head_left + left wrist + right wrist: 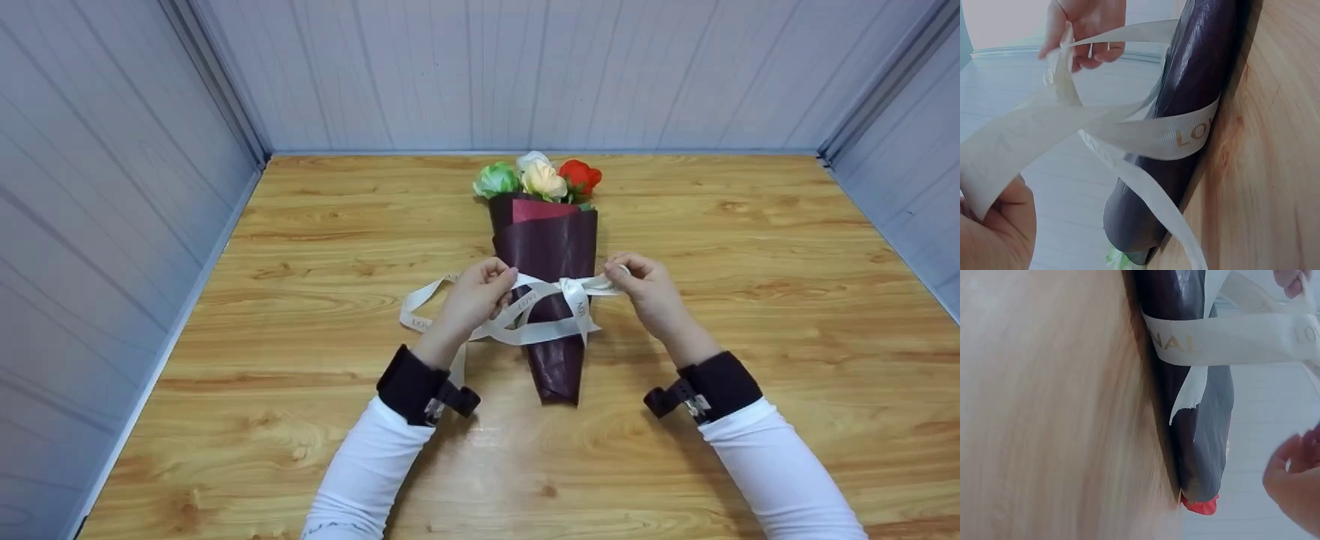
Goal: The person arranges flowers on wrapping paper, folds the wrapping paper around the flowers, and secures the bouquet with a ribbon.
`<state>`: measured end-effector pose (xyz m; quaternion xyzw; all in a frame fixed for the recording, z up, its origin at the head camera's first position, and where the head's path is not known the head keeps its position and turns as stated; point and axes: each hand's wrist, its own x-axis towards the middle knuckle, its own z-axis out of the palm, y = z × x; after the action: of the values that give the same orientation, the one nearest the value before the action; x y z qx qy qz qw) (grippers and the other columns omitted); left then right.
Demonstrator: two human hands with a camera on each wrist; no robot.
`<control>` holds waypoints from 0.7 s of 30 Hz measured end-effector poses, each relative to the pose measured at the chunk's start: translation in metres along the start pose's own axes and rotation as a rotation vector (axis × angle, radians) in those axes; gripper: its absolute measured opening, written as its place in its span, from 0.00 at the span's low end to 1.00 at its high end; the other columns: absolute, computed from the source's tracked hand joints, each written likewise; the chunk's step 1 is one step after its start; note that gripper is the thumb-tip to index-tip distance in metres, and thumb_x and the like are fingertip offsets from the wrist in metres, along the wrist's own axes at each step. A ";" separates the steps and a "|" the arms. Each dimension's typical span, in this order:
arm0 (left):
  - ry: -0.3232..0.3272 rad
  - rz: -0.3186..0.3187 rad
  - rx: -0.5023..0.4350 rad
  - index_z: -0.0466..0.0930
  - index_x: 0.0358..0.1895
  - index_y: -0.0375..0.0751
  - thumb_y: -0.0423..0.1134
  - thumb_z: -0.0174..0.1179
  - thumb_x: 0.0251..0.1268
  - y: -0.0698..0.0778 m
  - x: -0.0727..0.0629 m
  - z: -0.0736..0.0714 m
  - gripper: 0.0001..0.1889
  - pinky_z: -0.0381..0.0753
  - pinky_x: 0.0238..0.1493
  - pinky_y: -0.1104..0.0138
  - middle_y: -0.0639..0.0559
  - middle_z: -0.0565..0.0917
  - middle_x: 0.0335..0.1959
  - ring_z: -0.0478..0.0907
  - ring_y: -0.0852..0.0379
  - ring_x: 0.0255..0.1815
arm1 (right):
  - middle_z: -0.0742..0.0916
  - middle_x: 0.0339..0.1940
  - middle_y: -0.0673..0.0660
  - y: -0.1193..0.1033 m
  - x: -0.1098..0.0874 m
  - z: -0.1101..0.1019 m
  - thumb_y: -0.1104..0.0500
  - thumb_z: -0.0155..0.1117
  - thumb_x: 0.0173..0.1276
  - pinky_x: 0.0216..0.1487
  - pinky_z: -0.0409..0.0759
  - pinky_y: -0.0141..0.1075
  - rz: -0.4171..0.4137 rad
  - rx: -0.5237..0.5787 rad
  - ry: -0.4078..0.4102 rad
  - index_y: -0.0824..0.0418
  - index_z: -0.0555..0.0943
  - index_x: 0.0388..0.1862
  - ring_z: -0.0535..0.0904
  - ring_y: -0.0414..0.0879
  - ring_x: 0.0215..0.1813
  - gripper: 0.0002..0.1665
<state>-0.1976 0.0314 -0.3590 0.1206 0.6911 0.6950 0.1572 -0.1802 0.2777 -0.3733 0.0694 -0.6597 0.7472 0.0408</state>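
A bouquet in dark purple wrapping paper (546,244) lies on the table, its green, white, cream and red flowers (544,180) pointing away from me. A white ribbon (551,331) with printed letters goes round its middle, with a knot and a loop on top. Left of the knot, my left hand (480,292) pinches the ribbon between thumb and fingertips. On the other side my right hand (646,289) pinches another part of the ribbon. Both hands are raised over the table in the left wrist view, with the ribbon (1033,121) stretched between them.
A ribbon tail loops out on the wood-grain table (300,337) left of the bouquet, passing under the left forearm. Pale panel walls (495,75) stand at the back and both sides. Each wrist carries a black band (721,386) with a small camera.
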 end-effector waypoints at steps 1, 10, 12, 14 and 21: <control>0.002 -0.006 0.004 0.66 0.26 0.41 0.33 0.49 0.72 0.000 0.000 -0.001 0.12 0.57 0.14 0.76 0.56 0.66 0.13 0.58 0.66 0.11 | 0.81 0.31 0.45 0.000 0.000 -0.001 0.63 0.61 0.67 0.43 0.73 0.25 0.003 0.089 -0.018 0.52 0.79 0.23 0.76 0.36 0.38 0.12; 0.029 -0.065 0.041 0.68 0.27 0.40 0.34 0.48 0.72 -0.003 0.003 -0.007 0.11 0.55 0.13 0.76 0.56 0.67 0.13 0.57 0.66 0.10 | 0.86 0.31 0.60 0.002 -0.003 -0.017 0.56 0.43 0.75 0.45 0.79 0.35 0.050 0.867 -0.386 0.67 0.77 0.36 0.83 0.48 0.34 0.18; 0.025 -0.074 0.043 0.67 0.28 0.41 0.35 0.48 0.72 -0.004 0.004 -0.009 0.11 0.56 0.13 0.75 0.56 0.67 0.14 0.58 0.66 0.10 | 0.85 0.50 0.63 0.004 -0.004 -0.021 0.57 0.43 0.76 0.51 0.77 0.37 0.045 0.918 -0.463 0.68 0.79 0.41 0.83 0.49 0.43 0.19; 0.015 -0.076 0.045 0.67 0.28 0.41 0.35 0.48 0.72 -0.004 0.004 -0.012 0.11 0.56 0.13 0.75 0.56 0.67 0.14 0.58 0.66 0.10 | 0.75 0.67 0.59 0.006 -0.004 -0.023 0.58 0.45 0.76 0.61 0.70 0.41 -0.011 0.888 -0.535 0.67 0.81 0.44 0.77 0.49 0.57 0.18; -0.016 -0.070 0.064 0.68 0.29 0.40 0.34 0.51 0.71 0.000 0.003 -0.023 0.09 0.55 0.15 0.75 0.56 0.67 0.16 0.57 0.66 0.12 | 0.33 0.75 0.52 0.007 -0.006 -0.025 0.67 0.56 0.67 0.72 0.18 0.43 -0.283 0.711 -0.500 0.68 0.84 0.41 0.20 0.48 0.76 0.10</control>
<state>-0.2096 0.0116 -0.3597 0.1068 0.7156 0.6656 0.1828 -0.1766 0.3013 -0.3840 0.3466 -0.3361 0.8746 -0.0445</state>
